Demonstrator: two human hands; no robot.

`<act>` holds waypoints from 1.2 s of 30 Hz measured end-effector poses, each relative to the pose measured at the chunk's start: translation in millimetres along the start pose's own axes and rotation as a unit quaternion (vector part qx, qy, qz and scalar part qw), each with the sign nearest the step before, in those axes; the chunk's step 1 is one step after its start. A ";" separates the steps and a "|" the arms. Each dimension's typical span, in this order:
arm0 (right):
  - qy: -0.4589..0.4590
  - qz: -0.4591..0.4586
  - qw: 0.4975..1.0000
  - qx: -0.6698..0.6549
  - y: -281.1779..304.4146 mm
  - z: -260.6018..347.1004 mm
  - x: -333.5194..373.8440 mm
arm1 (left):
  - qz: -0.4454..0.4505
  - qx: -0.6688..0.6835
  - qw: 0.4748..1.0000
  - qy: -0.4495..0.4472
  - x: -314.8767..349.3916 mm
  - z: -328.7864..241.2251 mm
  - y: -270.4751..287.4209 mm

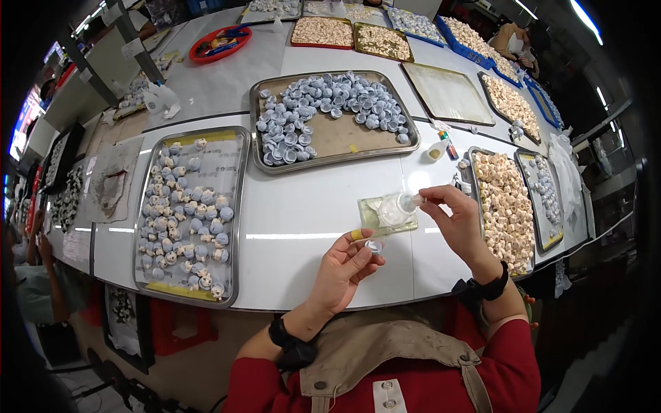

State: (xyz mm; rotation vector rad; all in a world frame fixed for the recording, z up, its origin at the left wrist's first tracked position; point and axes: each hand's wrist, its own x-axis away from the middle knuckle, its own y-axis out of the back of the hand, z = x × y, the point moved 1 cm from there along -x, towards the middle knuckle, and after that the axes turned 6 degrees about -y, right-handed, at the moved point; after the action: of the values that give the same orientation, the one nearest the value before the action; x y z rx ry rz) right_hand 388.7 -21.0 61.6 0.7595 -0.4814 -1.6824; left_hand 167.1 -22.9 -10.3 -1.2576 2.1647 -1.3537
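blue-grey, that little cup [374,246] sat pinched between the thumb and fingers of the left hand [337,275], up over the white table [296,265]! across from it, the right hand [451,219] had its fingertips closed on the narrow tip of a whitish bottle [394,210], right over a yellowish pad [368,212]; whether bottle and pad touched, impossible to tell. a yellow band [357,235] wrapped one left finger. and beyond, the middle tray [337,140] carried a crowd of similar cups, the left tray [242,206] held rounded blue-and-cream pieces, while cream pieces [506,199] crowded together near the right hand.
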 end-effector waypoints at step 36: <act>0.108 -0.019 0.993 0.050 2.7 3.4 -13.9 | -0.046 0.052 0.998 -0.005 -22.9 30.9 -15.0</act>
State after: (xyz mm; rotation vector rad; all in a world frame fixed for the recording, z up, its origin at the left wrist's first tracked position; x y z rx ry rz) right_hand 389.8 -8.5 69.0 1.0165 -0.4040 -1.5978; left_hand 207.5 -25.3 -17.9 -1.3351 2.0245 -1.4724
